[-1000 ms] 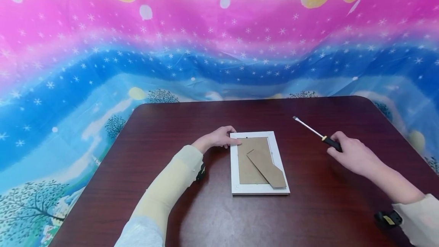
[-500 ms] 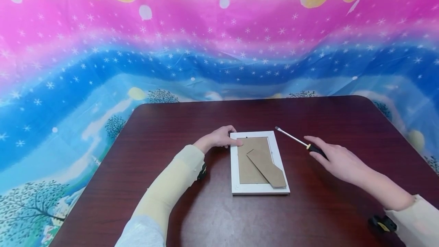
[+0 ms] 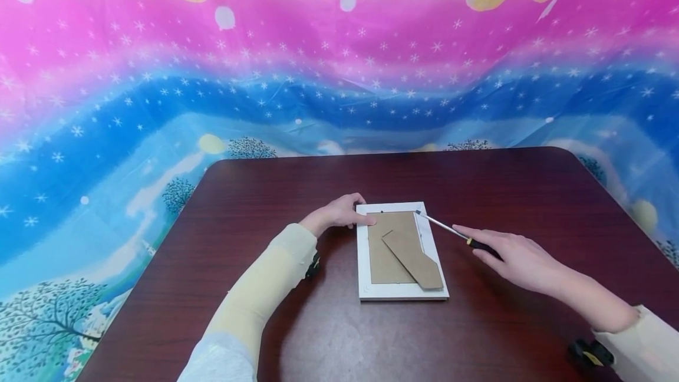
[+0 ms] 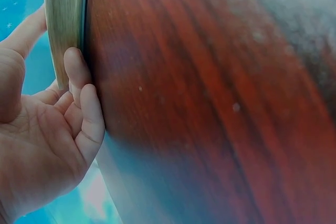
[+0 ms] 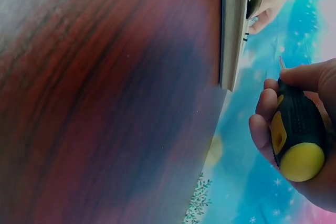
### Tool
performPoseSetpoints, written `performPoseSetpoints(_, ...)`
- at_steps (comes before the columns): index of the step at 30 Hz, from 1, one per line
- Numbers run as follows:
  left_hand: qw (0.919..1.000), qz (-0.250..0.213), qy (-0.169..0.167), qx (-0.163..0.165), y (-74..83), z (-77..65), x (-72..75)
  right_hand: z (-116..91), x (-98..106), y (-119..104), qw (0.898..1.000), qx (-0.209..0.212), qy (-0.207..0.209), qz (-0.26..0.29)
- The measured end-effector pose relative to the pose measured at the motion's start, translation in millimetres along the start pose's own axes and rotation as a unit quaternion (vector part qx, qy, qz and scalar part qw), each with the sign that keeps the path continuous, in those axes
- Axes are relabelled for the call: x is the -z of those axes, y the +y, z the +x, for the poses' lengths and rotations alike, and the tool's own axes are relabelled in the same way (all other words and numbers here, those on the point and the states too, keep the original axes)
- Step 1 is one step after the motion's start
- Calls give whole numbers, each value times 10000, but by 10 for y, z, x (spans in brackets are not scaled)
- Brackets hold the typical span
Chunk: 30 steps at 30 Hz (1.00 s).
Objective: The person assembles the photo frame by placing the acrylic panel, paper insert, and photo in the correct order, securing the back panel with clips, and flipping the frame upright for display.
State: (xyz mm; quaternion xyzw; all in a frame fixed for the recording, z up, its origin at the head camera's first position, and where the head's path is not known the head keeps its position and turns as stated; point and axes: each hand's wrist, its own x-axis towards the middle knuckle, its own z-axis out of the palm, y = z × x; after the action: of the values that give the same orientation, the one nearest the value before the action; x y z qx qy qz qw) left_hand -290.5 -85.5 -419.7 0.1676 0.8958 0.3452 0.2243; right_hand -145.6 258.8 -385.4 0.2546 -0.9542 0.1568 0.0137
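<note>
A white picture frame (image 3: 392, 264) lies face down on the table, its brown backing board and slanted easel leg (image 3: 416, 261) showing. At its upper left corner my left hand (image 3: 336, 213) grips it, thumb over the border; in the left wrist view, fingers of that hand (image 4: 47, 135) are at the frame's edge (image 4: 64, 24). My right hand (image 3: 522, 259) holds a flat-head screwdriver (image 3: 445, 228) with the tip over the frame's upper right inner corner; contact there cannot be made out. The black and yellow screwdriver handle (image 5: 298, 124) sits in the palm in the right wrist view.
The dark red-brown wooden table (image 3: 286, 193) has rounded far corners. Behind and beside it hangs a pink and blue cloth (image 3: 318, 63) with snowflakes and trees. Small dark metal tabs (image 5: 245, 37) stick out at the frame's back in the right wrist view.
My right hand has brought the screwdriver leftward, and its tip has come down from beyond the frame's right side to the upper right inner corner. The left hand and frame have stayed put.
</note>
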Motion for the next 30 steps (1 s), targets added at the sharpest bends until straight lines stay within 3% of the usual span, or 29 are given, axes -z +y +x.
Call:
performPoseSetpoints(5,10000,-15,0,34,-3,-4,-3,-17,2,-12,9999,89,-128,38)
performPoseSetpoints(9,10000,31,19,88,-7,-7,-10,-49,14,-14,9986,-112,-437,293)
performPoseSetpoints(13,10000,9,39,85,-13,-12,-18,-79,13,-7,9926,-380,-874,754)
performPoseSetpoints(23,9999,-2,60,146,-13,-2,-40,-126,-53,18,9718,-361,-1430,1841)
performPoseSetpoints(30,9999,29,78,131,10,-9,-25,-136,-51,5,9634,-437,-1646,2070)
